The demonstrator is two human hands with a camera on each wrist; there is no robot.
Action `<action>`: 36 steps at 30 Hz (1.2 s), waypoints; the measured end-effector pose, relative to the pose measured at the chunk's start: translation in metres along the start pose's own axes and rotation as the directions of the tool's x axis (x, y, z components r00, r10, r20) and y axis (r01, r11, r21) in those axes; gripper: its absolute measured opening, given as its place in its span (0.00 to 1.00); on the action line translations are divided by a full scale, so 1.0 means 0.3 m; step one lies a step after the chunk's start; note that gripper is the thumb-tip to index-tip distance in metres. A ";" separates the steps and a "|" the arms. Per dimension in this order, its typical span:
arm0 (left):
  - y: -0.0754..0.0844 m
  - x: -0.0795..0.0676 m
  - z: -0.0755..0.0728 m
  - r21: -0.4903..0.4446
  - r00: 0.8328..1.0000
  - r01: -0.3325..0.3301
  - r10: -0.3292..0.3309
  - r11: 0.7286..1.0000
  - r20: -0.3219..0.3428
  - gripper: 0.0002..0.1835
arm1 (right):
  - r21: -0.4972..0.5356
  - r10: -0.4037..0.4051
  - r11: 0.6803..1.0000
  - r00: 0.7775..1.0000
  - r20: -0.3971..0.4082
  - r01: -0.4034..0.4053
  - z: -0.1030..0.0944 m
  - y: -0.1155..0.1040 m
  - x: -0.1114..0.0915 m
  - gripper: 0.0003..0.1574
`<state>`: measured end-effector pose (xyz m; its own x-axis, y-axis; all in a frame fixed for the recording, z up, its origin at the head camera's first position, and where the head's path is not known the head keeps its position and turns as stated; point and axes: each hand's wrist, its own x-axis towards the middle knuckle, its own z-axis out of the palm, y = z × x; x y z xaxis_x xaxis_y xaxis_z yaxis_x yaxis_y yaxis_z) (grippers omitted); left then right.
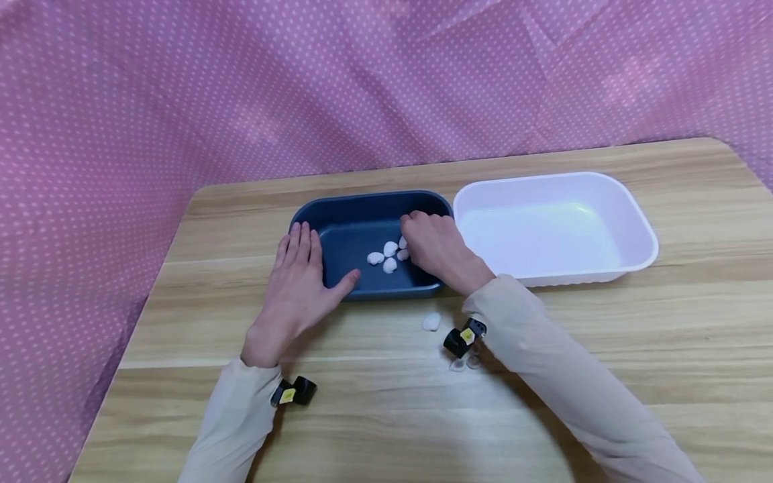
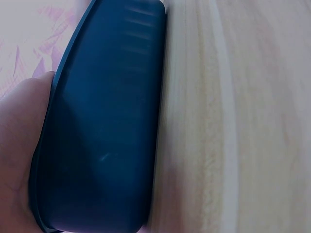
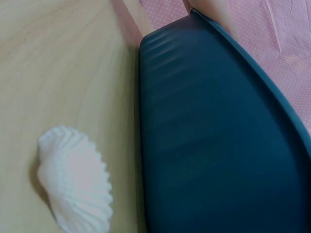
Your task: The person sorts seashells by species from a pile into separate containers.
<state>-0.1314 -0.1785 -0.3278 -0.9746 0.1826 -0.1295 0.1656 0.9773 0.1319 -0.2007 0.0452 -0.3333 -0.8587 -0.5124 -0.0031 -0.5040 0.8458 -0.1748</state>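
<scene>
A dark blue tray (image 1: 338, 245) stands on the table with several white seashells (image 1: 390, 265) grouped in its right half. My left hand (image 1: 298, 282) lies over the tray's left end, fingers extended along the rim and thumb spread over the near edge. Over the right end of the same tray, my right hand (image 1: 437, 245) reaches down with curled fingers, right at the shells; its fingertips are hidden, and I cannot tell whether it holds one. In front of the tray a ribbed white seashell (image 3: 75, 179) lies on the wood.
A white tray (image 1: 555, 276) stands against the blue one on its right. Two small translucent shells (image 1: 457, 365) lie on the table (image 1: 374, 416) near the right wrist, partly behind the wrist camera (image 1: 461, 339). A pink dotted curtain (image 1: 362, 87) hangs behind the table.
</scene>
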 end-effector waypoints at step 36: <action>-0.002 0.004 0.001 0.003 1.000 0.009 -0.009 1.000 -0.005 0.56 | 0.294 -0.272 0.879 0.900 -0.340 0.376 -0.085 0.000 -0.249 0.06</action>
<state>-0.1325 -0.1788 -0.3284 -0.9767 0.1738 -0.1261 0.1577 0.9791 0.1282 -0.1389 0.0871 -0.3080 -0.6677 -0.6406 0.3792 -0.7387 0.5072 -0.4439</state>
